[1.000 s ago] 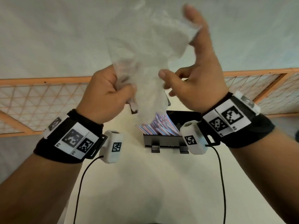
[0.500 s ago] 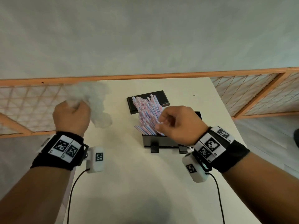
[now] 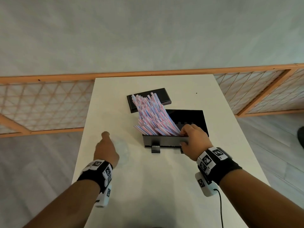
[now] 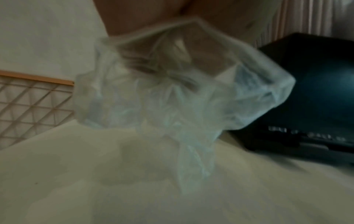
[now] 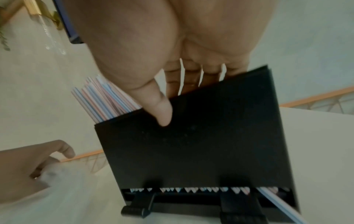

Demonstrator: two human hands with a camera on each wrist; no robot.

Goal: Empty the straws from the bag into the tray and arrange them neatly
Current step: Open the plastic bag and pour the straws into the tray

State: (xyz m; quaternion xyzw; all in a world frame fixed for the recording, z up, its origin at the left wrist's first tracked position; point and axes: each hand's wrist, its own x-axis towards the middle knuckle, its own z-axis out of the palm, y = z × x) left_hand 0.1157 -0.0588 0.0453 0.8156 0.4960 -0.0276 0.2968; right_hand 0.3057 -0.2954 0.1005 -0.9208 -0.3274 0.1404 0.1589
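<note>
Straws (image 3: 153, 116), the thin pink, blue and white striped paper kind, are piled in the open black box-shaped tray (image 3: 164, 141) sitting mid-way on the white table (image 3: 164, 186); in the head view they lean back and to the left, tips fanning out over a flat black lid-like panel (image 3: 162, 94) lying just behind the tray. The right hand (image 3: 194, 139) is at the tray's near right corner, fingers curled down inside against the straws and thumb on the outside of the front wall, so it's grasping that wall; the left hand (image 3: 106, 148) is off to the left, low over the table, with the crumpled clear plastic bag (image 3: 120, 148) just beside it.

Left wrist view is blurry; the bag (image 4: 172, 98) is bunched up right under the left hand (image 4: 153, 13) and hangs down toward the table (image 4: 114, 189), but I honestly can't tell whether the fingers are gripping it or have let go; the tray (image 4: 316, 98) is the dark block on the right.

Right wrist view: the right hand (image 5: 172, 60) has its thumb flat on the black front wall of the tray (image 5: 191, 151) and fingers hooked over the top edge; straws (image 5: 103, 100) stick up to the left, and pointed straw ends show through the slot along the bottom; the left hand (image 5: 28, 163) is lower left with fingers loosely bent over the bag (image 5: 57, 174).
</note>
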